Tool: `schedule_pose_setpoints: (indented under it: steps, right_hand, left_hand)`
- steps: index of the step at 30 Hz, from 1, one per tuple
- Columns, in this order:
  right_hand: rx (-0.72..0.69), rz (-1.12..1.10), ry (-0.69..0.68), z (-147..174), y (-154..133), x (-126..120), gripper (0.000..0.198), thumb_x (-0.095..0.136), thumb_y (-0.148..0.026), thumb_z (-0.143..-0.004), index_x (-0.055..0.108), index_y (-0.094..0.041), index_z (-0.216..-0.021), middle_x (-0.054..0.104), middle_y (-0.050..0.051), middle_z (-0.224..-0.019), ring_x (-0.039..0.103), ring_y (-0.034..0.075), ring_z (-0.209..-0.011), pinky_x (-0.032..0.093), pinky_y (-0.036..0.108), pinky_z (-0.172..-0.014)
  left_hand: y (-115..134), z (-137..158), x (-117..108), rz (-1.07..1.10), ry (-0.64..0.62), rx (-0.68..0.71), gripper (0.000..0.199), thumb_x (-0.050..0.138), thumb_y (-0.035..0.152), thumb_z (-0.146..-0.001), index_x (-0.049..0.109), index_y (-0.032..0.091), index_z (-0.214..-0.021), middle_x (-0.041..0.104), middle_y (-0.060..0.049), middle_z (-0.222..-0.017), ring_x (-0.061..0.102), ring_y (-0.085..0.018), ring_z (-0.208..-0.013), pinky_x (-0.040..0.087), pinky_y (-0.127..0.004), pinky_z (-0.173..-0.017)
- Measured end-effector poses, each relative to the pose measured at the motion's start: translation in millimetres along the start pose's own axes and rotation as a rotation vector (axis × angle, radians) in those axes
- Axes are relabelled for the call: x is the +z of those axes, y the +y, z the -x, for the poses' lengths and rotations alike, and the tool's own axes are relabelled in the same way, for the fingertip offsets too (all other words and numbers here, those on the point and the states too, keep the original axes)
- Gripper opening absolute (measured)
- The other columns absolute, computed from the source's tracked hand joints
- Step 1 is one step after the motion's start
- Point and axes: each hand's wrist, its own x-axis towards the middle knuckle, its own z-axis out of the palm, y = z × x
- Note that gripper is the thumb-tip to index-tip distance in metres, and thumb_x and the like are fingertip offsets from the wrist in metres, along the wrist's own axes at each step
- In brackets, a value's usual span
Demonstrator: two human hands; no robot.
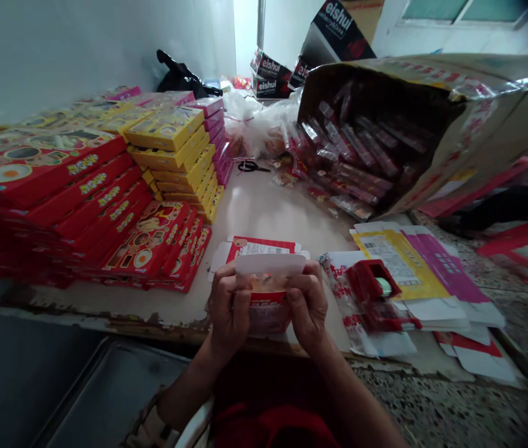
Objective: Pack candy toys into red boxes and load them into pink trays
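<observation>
Our left hand (227, 306) and right hand (309, 305) pinch an open red printed carton (268, 314) — white flap (271, 264) raised — at our worktable's (254, 202) near edge.

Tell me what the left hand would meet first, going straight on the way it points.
Beyond the open red cardboard box it holds, the left hand would probably first meet the red-and-white printed cardboard piece, though height is unclear.

- A head-worn camera is aimed forward and down over the surface (254, 202).
- The left hand (227, 305) and right hand (309, 306) are seen close, below centre.
- A window (436, 9) is caught farther off.
</observation>
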Motion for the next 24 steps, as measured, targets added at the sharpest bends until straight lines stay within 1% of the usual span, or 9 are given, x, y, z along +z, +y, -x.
schedule_pose_setpoints:
  steps: [4,6,9,12,14,17,19,21,24]
  right_hand:
    - [-0.013,0.089,-0.181,-13.5,-17.8,-18.1,0.017,0.049,-0.025,-0.103,0.06,-0.025,-0.09,0.059,0.006,-0.105,0.057,0.024,-0.102,0.05,0.039,-0.089]
    - [-0.012,0.069,-0.264,-16.3,-20.9,-24.1,0.018,0.049,-0.023,-0.103,0.057,-0.025,-0.087,0.058,0.005,-0.099,0.057,0.022,-0.099,0.05,0.037,-0.085]
    - [-0.011,-0.08,-0.22,-13.8,-19.4,-26.4,0.009,0.055,-0.02,-0.101,0.056,-0.028,-0.097,0.06,0.003,-0.102,0.06,0.021,-0.1,0.053,0.037,-0.086]
    - [-0.001,-0.155,-0.132,-10.0,-17.4,-26.7,0.043,0.058,-0.015,-0.1,0.049,-0.039,-0.134,0.066,0.002,-0.117,0.064,0.022,-0.113,0.053,0.044,-0.101]
    - [-0.035,-0.065,-0.207,-10.8,-18.4,-29.8,0.051,0.055,-0.013,-0.101,0.05,-0.041,-0.143,0.069,0.002,-0.124,0.066,0.021,-0.118,0.052,0.046,-0.107]
    - [-0.131,0.075,-0.332,-16.9,-25.2,-39.2,0.041,0.057,-0.015,-0.101,0.066,-0.037,-0.135,0.067,0.004,-0.136,0.065,0.023,-0.126,0.054,0.045,-0.107]
    - [-0.143,0.089,-0.376,-21.8,-33.0,-45.8,0.04,0.064,-0.02,-0.098,0.067,-0.033,-0.136,0.064,0.007,-0.144,0.062,0.026,-0.131,0.053,0.047,-0.11]
    - [-0.089,0.082,-0.416,-26.5,-41.7,-50.3,0.037,0.067,-0.023,-0.098,0.069,-0.031,-0.134,0.065,0.007,-0.144,0.063,0.027,-0.131,0.053,0.048,-0.11]
    - [0.028,0.083,-0.404,-33.0,-51.6,-52.0,0.028,0.065,-0.026,-0.099,0.075,-0.03,-0.125,0.075,0.006,-0.127,0.071,0.024,-0.117,0.058,0.043,-0.101]
  left_hand:
    - [19.5,-11.1,-11.1,0.041,-0.11,-0.169,0.018,0.056,0.029,-0.103,0.057,0.02,-0.087,0.064,-0.003,-0.094,0.062,-0.016,-0.087,0.052,-0.027,-0.079]
    - [23.9,-15.5,-14.1,0.211,-0.076,-0.28,0.012,0.066,0.03,-0.098,0.058,0.023,-0.102,0.066,0.001,-0.09,0.065,-0.013,-0.079,0.053,-0.023,-0.073]
    - [24.1,-21.1,-17.6,0.412,-0.072,-0.376,0.041,0.075,0.029,-0.092,0.054,0.028,-0.127,0.073,0.001,-0.096,0.072,-0.014,-0.081,0.057,-0.025,-0.076]
    - [19.3,-25.5,-22.7,0.42,-0.194,-0.314,0.015,0.076,0.026,-0.091,0.072,0.021,-0.105,0.078,-0.007,-0.104,0.076,-0.021,-0.098,0.061,-0.032,-0.088]
    - [14.5,-26.8,-26.5,0.39,-0.208,-0.253,0.004,0.078,0.023,-0.089,0.077,0.02,-0.092,0.079,-0.009,-0.11,0.075,-0.024,-0.106,0.061,-0.036,-0.093]
    - [8.8,-26.8,-31.7,0.35,-0.192,-0.163,0.012,0.086,0.023,-0.082,0.08,0.022,-0.093,0.079,-0.009,-0.114,0.075,-0.025,-0.106,0.061,-0.039,-0.094]
    - [8.9,-27.5,-34.3,0.326,-0.221,-0.137,0.023,0.092,0.029,-0.075,0.081,0.022,-0.093,0.079,-0.01,-0.114,0.075,-0.027,-0.107,0.061,-0.042,-0.097]
    - [13.1,-29.8,-35.7,0.306,-0.259,-0.183,0.026,0.094,0.032,-0.072,0.08,0.021,-0.092,0.079,-0.011,-0.113,0.075,-0.028,-0.107,0.061,-0.042,-0.097]
    - [22.7,-36.7,-34.5,0.323,-0.295,-0.303,0.022,0.09,0.029,-0.077,0.079,0.018,-0.092,0.08,-0.011,-0.108,0.077,-0.024,-0.099,0.064,-0.034,-0.088]
